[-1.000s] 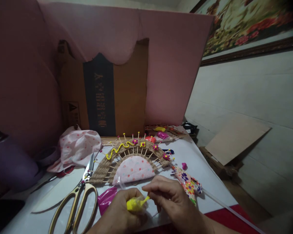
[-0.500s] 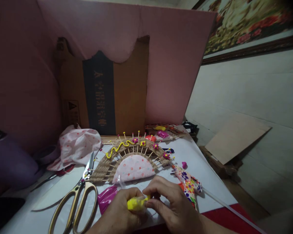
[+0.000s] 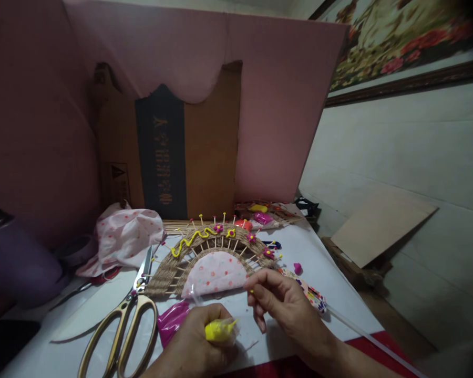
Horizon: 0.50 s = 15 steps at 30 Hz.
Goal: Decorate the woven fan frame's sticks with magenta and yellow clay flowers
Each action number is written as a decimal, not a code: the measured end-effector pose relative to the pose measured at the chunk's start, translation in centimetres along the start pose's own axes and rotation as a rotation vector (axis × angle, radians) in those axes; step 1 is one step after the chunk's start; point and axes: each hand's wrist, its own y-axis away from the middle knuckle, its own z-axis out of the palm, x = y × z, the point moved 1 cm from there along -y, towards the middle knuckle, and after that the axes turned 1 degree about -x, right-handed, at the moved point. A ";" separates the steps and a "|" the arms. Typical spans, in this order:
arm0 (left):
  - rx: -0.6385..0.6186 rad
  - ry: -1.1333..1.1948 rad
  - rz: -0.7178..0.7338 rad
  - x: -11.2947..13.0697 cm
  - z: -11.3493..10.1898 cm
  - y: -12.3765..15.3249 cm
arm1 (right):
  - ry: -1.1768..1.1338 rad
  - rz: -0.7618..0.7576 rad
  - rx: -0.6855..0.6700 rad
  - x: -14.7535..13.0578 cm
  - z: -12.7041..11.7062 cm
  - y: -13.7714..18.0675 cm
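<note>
My left hand is closed around a clear plastic bag of yellow clay, its open end pointing right. Apart from it, my right hand pinches a tiny bit of yellow clay between thumb and forefinger. Just beyond both hands lies a half-round fan of woven twine and sticks, with a pink dotted cloth centre. A wavy yellow clay strand and several pink and yellow clay flowers decorate its arch. A magenta clay packet touches my left hand's far side.
Gold-handled scissors lie at the left, near crumpled dotted cloth. A glue gun with a flowered cover is partly behind my right hand. A small pink clay lump rests beyond it. Cardboard stands behind.
My right hand has pulled away from the bag, up and to the right, with a small piece of yellow clay. My left hand stays in place with the bag.
</note>
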 end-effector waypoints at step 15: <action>0.163 -0.988 0.516 -0.9 -0.1 0.2 | -0.381 0.140 -0.062 0.4 0.0 -0.4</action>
